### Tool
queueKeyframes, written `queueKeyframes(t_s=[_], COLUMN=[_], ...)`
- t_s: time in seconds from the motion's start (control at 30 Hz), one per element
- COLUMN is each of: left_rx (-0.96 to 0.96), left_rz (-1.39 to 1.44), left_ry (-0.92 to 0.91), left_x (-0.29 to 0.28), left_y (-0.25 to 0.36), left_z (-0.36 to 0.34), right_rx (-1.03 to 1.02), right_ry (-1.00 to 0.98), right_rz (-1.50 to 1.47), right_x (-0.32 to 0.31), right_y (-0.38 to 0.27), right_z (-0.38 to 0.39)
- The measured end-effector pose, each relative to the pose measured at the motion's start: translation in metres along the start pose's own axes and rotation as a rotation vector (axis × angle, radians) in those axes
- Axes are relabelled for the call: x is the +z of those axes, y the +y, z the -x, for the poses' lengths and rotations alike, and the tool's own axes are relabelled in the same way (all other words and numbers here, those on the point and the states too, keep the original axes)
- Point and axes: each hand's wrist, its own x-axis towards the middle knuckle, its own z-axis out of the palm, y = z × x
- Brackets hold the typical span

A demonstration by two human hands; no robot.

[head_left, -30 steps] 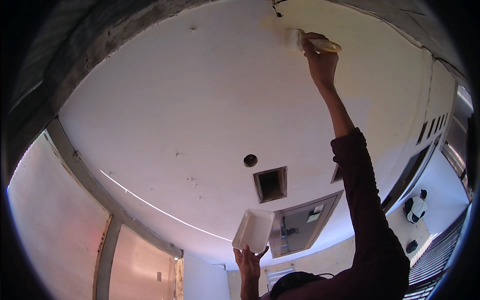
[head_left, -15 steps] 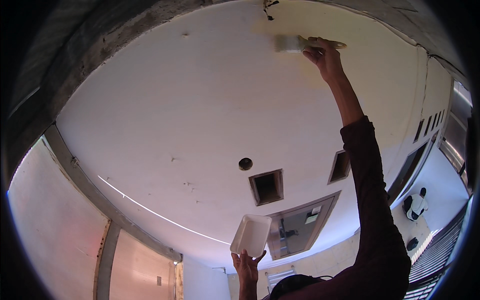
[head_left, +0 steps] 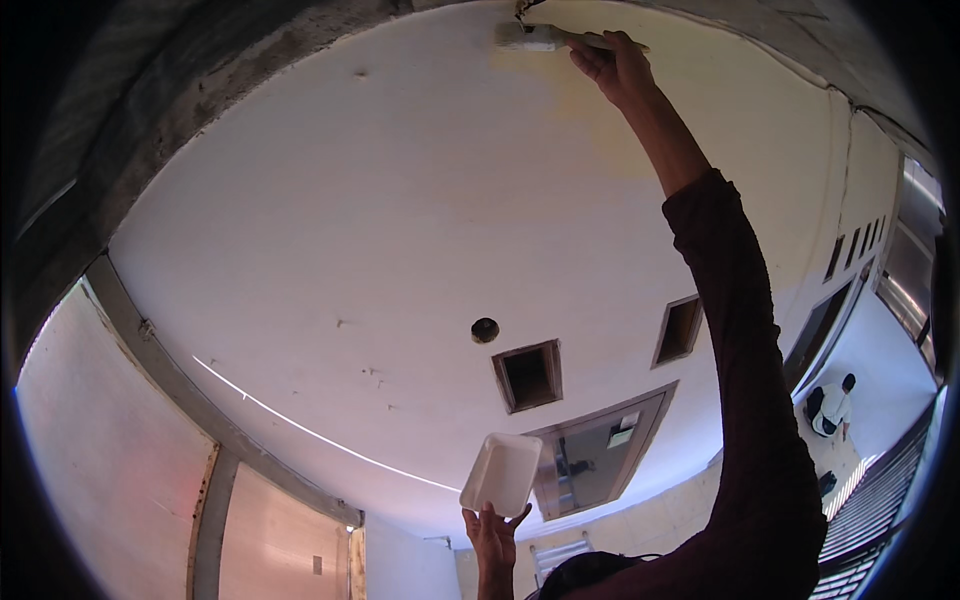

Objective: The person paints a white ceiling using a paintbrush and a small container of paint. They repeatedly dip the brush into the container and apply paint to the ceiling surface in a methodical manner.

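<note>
My right hand (head_left: 620,72) is raised high at the upper right, its fingers closed round the handle of a wide paintbrush (head_left: 540,38). The bristles point left and lie against the top part of the white wall (head_left: 400,200), just below dark wires (head_left: 524,10). Around and right of the brush the wall has a pale yellow tint. Low in the middle, my left hand (head_left: 492,540) grips the bottom end of a shallow white rectangular tray (head_left: 502,476), which is tilted. Whether paint lies in the tray I cannot tell.
A round hole (head_left: 484,330) and square openings (head_left: 528,376) sit in the wall above a framed window (head_left: 602,450). A rough beam (head_left: 200,120) borders the wall's upper left. Far right, another person (head_left: 830,405) crouches near dark slats (head_left: 872,535). Pinkish panels (head_left: 110,440) stand left.
My right hand has moved up and left with the paintbrush, bringing it close to the wires. The left hand and tray stay nearly in place. The crouching person has shifted slightly.
</note>
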Motion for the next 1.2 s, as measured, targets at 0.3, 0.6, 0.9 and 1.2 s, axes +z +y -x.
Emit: queueKeyframes(t_s=[0.3,0.6,0.9,1.2], left_rx=[-0.004,0.018,0.014,-0.018], left_rz=[0.01,-0.025,0.006,-0.013], left_ry=[-0.008,0.033,-0.002,-0.09], left_x=[0.004,0.002,-0.001,0.026], left_y=[0.003,0.015,0.01,0.013], left_z=[0.0,0.003,0.0,-0.016], right_rx=[-0.015,0.125,0.073,0.185], right_ry=[-0.108,0.065,0.089,0.047], right_rz=[-0.111,-0.348,-0.113,-0.06], right_x=[-0.029,-0.004,-0.017,-0.071], right_y=[-0.012,0.002,0.013,0.018], right_z=[-0.051,-0.077,0.014,0.128])
